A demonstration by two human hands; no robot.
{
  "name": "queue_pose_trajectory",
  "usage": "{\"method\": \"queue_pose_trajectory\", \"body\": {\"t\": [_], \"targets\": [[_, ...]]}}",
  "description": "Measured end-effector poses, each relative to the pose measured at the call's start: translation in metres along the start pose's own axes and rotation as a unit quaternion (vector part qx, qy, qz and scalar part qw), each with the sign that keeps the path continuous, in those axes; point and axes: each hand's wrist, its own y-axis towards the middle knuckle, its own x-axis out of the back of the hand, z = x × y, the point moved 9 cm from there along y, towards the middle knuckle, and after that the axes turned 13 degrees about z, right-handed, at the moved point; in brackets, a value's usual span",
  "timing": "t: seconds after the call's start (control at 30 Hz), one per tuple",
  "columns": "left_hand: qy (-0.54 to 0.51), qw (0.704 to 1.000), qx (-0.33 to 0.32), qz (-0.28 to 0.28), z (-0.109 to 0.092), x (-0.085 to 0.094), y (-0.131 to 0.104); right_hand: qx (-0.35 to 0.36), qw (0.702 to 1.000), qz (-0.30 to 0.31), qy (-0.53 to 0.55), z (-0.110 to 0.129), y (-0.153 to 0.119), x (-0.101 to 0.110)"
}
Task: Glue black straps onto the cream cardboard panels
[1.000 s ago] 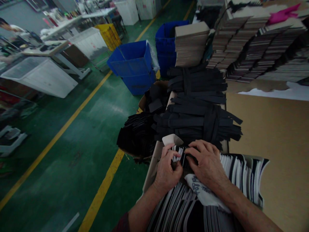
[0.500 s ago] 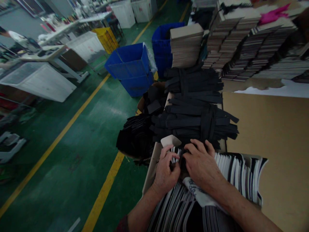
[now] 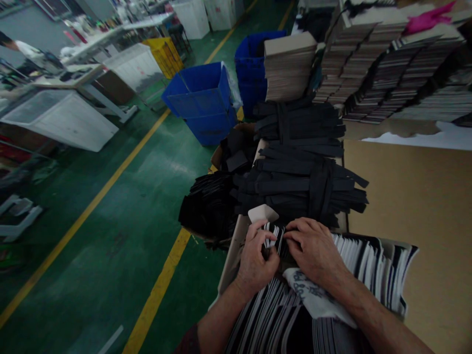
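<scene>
My left hand (image 3: 258,255) is curled around a small stack of thin black-and-white pieces (image 3: 272,235), thumb on the near side and fingers on the far side. At the right end of that stack, the bent, closed-together fingers of my right hand (image 3: 315,248) press against the dark pieces; its thumb is mostly hidden. Rows of larger curved black-and-white sheets (image 3: 365,260) stand on edge to the right and below my hands. A white cloth with dark lettering (image 3: 313,297) lies under my right wrist. Just beyond my left fingers is a pale rounded card (image 3: 262,213).
Tied bundles of black strips (image 3: 295,182) lie beyond my hands. A box of black pieces (image 3: 208,206) stands at the left, with blue bins (image 3: 201,103) farther off. Tall sheet stacks (image 3: 357,64) fill the back right. A person (image 3: 27,51) is at a far-left table.
My right hand's spread fingers have drawn together and bent at the small stack, showing more of its pieces. My left hand keeps its grip. The view has shifted slightly.
</scene>
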Motion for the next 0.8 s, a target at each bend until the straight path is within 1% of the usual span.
{"method": "queue_pose_trajectory", "body": {"t": [0.23,0.37,0.53,0.8], "targets": [[-0.015,1.000,-0.004,-0.009,-0.0007,0.0023,0.0008,-0.029,0.999,-0.017,-0.006,-0.0002,0.0051,-0.0015],[-0.026,1.000,-0.009,-0.001,0.0017,0.0017,-0.0017,-0.055,0.998,-0.026,-0.014,-0.0003,0.0045,0.0012],[-0.049,0.999,-0.005,0.012,0.0060,-0.0007,-0.0015,-0.031,0.999,-0.024,-0.014,0.0038,0.0019,0.0038],[-0.056,0.998,0.019,0.025,0.0092,-0.0044,-0.0033,-0.019,1.000,-0.002,-0.017,0.0026,0.0019,0.0005]]}}
